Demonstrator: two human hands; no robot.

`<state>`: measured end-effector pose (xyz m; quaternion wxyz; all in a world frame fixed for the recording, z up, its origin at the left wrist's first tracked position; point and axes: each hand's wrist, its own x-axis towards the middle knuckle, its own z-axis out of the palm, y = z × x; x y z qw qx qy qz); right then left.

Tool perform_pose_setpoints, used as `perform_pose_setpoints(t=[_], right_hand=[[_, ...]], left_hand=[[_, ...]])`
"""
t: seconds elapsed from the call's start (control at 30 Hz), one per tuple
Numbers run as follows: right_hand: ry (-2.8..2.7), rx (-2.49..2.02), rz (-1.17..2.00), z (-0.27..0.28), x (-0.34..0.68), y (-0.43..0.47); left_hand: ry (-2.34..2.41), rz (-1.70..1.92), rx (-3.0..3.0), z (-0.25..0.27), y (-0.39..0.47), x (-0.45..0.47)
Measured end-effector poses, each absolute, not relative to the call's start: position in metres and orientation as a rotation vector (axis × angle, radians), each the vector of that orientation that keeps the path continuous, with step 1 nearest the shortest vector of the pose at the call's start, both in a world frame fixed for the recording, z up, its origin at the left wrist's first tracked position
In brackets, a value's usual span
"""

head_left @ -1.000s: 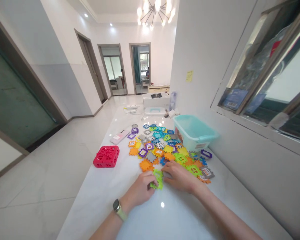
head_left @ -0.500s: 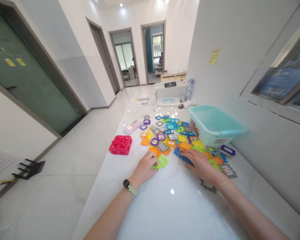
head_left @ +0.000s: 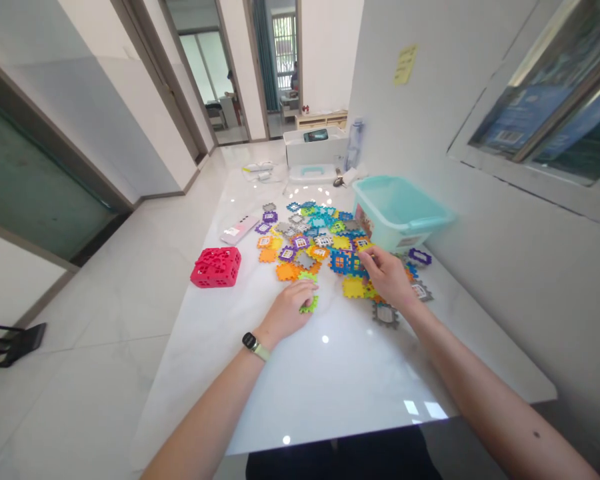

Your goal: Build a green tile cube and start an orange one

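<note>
On the white table: findings follow.
Green tile (head_left: pixel 310 305): lies flat on the white table (head_left: pixel 330 373), at the near edge of the scattered pieces, partly covered by the left hand.
Left hand (head_left: pixel 287 310): palm down, fingers curled loosely over the green tile and touching it; whether they truly pinch it cannot be told. A watch (head_left: pixel 253 345) sits on the wrist.
Right hand (head_left: pixel 387 275): rests among the tiles, fingertips (head_left: pixel 367 257) drawn together at the right edge of a blue tile (head_left: pixel 345 261); a firm grip on it cannot be confirmed.
Yellow tile (head_left: pixel 354 287): just beside the right hand, on its left, flat on the table.
Grey tile (head_left: pixel 385 313): near the right wrist, apart from the main heap.
Tile heap (head_left: pixel 310 233): many coloured interlocking pieces, spread between the hands and the far end of the table.
Teal bin (head_left: pixel 397 212): stands to the right of the heap, against the wall, just beyond the right hand.
Red cube (head_left: pixel 216 267): built from red pieces, well apart to the left of the left hand, near the table edge.
Pink remote (head_left: pixel 239 230): beyond the red cube, left of the heap.
White box (head_left: pixel 315 143): at the far end of the table.
</note>
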<state>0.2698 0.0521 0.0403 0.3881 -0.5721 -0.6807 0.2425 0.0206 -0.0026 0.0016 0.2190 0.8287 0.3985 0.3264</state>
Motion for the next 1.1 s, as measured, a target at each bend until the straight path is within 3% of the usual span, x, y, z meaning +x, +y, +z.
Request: perform_pose_setpoints(t=[0.13, 0.27, 0.6, 0.8, 1.1], right_hand=[[-1.712, -1.367, 0.932, 0.043, 0.259, 0.04], [-1.871, -1.229, 1.016, 0.048, 0.25, 0.028], [-1.587, -1.29, 0.885, 0.033, 0.266, 0.054], [-1.906, -1.455, 0.379, 0.041, 0.29, 0.06], [-2.619, -1.346, 0.491, 0.042, 0.312, 0.054]], left_hand=[[1.161, 0.929, 2.265, 0.011, -0.01, 0.013], [1.236, 0.74, 2.308, 0.023, -0.018, 0.0], [1.189, 0.663, 2.332, 0.017, -0.016, 0.009], [1.204, 0.731, 2.307, 0.011, -0.013, 0.008], [1.351, 0.735, 2.353, 0.011, -0.009, 0.005]])
